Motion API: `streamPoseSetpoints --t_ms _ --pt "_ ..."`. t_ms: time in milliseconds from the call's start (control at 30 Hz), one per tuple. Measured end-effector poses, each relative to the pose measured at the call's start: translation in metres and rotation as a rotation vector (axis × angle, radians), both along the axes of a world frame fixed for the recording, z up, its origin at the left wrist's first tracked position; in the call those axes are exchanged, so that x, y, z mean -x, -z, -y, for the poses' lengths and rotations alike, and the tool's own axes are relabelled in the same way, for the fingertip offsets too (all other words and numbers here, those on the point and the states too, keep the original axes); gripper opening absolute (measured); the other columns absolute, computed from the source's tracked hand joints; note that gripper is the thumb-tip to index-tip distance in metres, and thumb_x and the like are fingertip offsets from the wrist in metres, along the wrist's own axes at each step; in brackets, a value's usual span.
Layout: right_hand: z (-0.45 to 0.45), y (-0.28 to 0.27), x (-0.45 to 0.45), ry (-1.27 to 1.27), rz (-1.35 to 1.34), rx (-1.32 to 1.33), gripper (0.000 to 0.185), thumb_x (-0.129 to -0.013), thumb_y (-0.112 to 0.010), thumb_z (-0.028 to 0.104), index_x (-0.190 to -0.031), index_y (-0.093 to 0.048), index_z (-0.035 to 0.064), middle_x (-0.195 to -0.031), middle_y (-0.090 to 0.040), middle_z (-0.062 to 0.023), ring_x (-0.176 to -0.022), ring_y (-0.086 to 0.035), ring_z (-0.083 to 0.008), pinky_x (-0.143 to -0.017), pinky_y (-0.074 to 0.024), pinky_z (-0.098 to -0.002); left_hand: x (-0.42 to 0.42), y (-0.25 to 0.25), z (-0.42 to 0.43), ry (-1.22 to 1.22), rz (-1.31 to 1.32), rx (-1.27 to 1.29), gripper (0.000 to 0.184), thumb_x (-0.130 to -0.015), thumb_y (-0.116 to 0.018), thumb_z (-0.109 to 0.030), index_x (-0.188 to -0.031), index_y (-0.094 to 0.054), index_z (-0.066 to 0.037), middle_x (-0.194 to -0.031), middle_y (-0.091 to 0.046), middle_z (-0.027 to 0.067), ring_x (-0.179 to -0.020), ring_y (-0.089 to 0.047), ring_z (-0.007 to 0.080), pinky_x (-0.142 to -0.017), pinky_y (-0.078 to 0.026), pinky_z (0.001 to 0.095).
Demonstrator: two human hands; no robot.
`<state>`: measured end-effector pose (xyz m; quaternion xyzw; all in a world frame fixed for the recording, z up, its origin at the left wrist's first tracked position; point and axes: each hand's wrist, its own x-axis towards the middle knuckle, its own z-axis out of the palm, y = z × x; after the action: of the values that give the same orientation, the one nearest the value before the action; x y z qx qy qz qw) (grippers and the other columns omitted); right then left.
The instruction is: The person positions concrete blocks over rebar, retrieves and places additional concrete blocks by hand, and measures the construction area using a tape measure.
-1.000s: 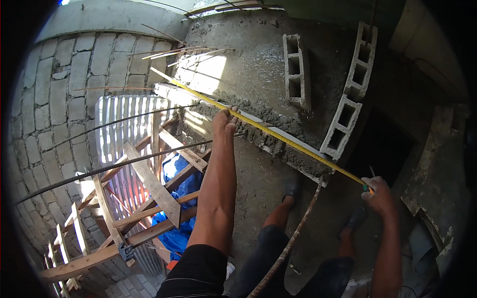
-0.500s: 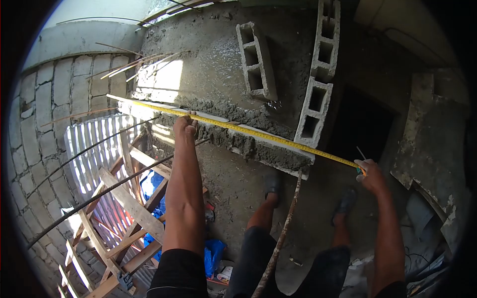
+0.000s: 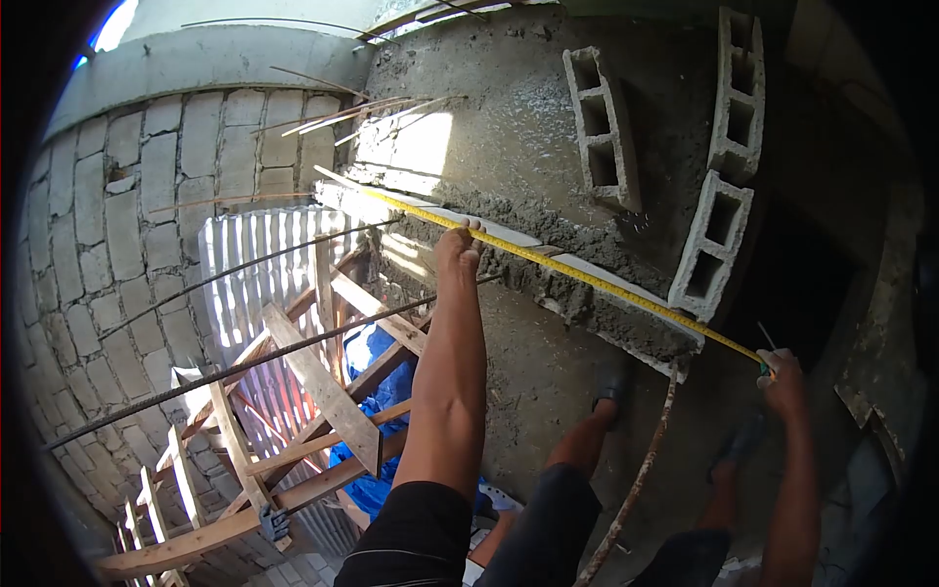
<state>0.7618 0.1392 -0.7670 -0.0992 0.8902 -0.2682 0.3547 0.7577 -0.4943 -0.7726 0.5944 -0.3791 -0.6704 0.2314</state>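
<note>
A yellow tape measure (image 3: 597,281) stretches slantwise along a row of concrete blocks topped with wet mortar (image 3: 626,323). My left hand (image 3: 458,247) is closed on its blade, near the middle of the row. Past the row's right end, my right hand (image 3: 782,383) grips the tape's case, of which only a small green and orange part shows. A thin light stick (image 3: 767,335) pokes up from that hand; its kind is unclear. The far end of the blade lies by a thin wooden strip (image 3: 337,177).
Hollow blocks (image 3: 712,245) stand in a line at right, with a loose hollow block (image 3: 599,127) nearby. A rusty bar (image 3: 631,470) and a long rebar (image 3: 245,372) cross the space. Wooden framing (image 3: 323,386) fills the lower left, near a light-shod foot (image 3: 499,496). A dark opening (image 3: 797,284) lies right.
The view has swung left, so the scene sits further right in the picture. Both hands keep their hold on the tape measure, which still lies along the row.
</note>
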Motion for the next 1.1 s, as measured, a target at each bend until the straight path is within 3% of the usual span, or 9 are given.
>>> streamPoseSetpoints --t_ms 167,433,867,1100 --pt "0.034 -0.015 0.007 0.013 0.044 -0.017 0.051 -0.065 -0.069 -0.001 -0.115 -0.062 0.0069 -0.11 -0.057 -0.0125 -0.109 -0.054 -0.0319 -0.097 -0.0422 -0.0386 -0.009 0.025 0.008 0.048 -0.007 -0.036 0.041 -0.089 -0.043 0.009 -0.129 -0.036 0.006 -0.116 -0.05 0.0165 -0.097 -0.059 0.0327 -0.088 -0.053 0.0478" --pt "0.028 0.001 0.01 -0.055 0.018 -0.057 0.048 -0.07 -0.07 0.003 -0.117 -0.061 0.0104 -0.112 -0.056 -0.012 -0.108 -0.054 -0.0326 -0.096 -0.0435 -0.0388 -0.009 0.044 0.007 0.037 -0.036 -0.027 0.028 -0.086 -0.046 0.008 -0.113 -0.05 0.006 -0.107 -0.056 0.0171 -0.094 -0.063 0.035 -0.081 -0.055 0.0467" --pt "0.032 0.01 0.027 -0.018 0.018 -0.116 0.047 -0.072 -0.068 0.007 -0.118 -0.063 0.0127 -0.111 -0.057 -0.0106 -0.107 -0.054 -0.0311 -0.095 -0.0449 -0.0386 -0.001 0.054 0.016 0.136 0.079 -0.019 0.028 -0.091 -0.043 0.002 -0.119 -0.049 0.003 -0.109 -0.058 0.015 -0.097 -0.064 0.0315 -0.081 -0.054 0.0438" --pt "0.032 0.013 0.04 -0.017 0.033 -0.156 0.045 -0.072 -0.068 0.007 -0.117 -0.064 0.0133 -0.108 -0.058 -0.0115 -0.104 -0.057 -0.0306 -0.093 -0.0464 -0.0388 0.002 0.073 0.022 0.201 0.128 0.023 0.031 -0.091 -0.042 0.003 -0.123 -0.044 0.005 -0.115 -0.057 0.0159 -0.098 -0.063 0.0353 -0.081 -0.056 0.0447"
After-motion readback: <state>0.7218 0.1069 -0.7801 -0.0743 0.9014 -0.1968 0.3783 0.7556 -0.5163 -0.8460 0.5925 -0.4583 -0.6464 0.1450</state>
